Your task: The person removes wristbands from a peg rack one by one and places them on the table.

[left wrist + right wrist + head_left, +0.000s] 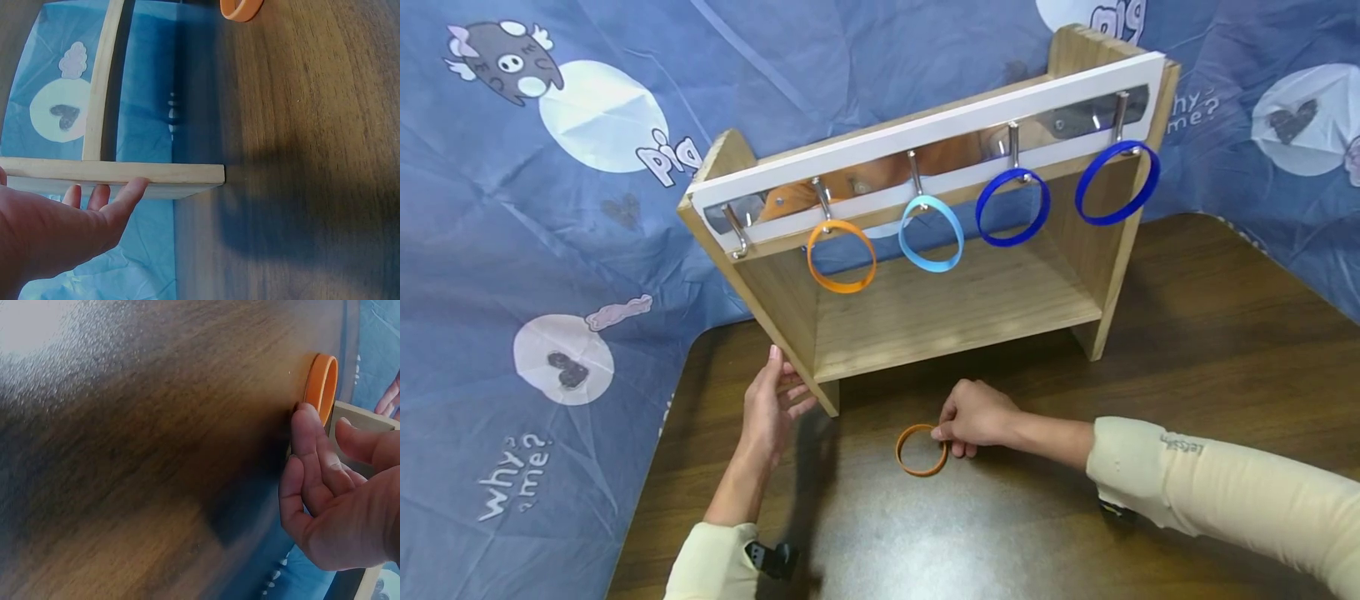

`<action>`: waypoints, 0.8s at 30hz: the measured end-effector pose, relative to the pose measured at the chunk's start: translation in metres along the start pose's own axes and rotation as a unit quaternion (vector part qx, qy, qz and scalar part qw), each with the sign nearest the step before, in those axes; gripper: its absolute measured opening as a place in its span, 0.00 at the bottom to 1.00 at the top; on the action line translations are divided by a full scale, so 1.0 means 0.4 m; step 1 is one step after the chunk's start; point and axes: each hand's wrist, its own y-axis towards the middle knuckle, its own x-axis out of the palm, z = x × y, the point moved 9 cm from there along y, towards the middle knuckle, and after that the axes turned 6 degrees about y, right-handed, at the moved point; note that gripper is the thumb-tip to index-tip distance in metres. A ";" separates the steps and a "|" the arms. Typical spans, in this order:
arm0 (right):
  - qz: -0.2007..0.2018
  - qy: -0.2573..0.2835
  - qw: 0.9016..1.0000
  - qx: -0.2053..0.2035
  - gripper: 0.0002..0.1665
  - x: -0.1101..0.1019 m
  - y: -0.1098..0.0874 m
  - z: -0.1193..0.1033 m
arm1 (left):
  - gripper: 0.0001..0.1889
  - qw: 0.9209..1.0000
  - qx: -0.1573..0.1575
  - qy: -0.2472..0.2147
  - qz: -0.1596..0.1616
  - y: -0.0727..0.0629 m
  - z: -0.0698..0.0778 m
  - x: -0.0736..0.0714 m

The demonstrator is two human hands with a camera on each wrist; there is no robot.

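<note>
My left hand [767,408] rests against the outer face of the left side panel [187,173] of a small wooden rack, fingers nearly straight with their tips at its edge. Just in front of the rack, my right hand [981,417] pinches an orange silicone wristband [903,460] at its right side, low over the table. In the right wrist view the wristband [329,387] stands out past the fingertips. On the rack's hooks hang another orange wristband [842,289], a light blue one [932,265] and two dark blue ones [1011,242]. The leftmost hook [739,237] carries no band.
The wooden rack [962,304] stands on a dark brown table [1000,533], with a white hook rail [925,125] along its upper front. Blue cloth [625,467] with printed pigs and lettering hangs behind. A black strap device [771,560] is on the left wrist.
</note>
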 end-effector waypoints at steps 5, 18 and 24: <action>0.017 -0.015 1.000 -0.004 0.07 -0.021 -0.005 -0.008 | 0.25 1.000 0.000 0.000 0.001 -0.003 -0.001 0.000; 0.043 0.056 0.995 -0.067 0.07 -0.068 -0.035 -0.104 | 0.27 1.000 0.000 0.002 0.001 -0.004 0.002 0.000; 0.049 0.135 0.984 -0.104 0.10 -0.093 -0.044 -0.154 | 0.28 1.000 0.000 0.003 -0.002 -0.003 0.001 -0.001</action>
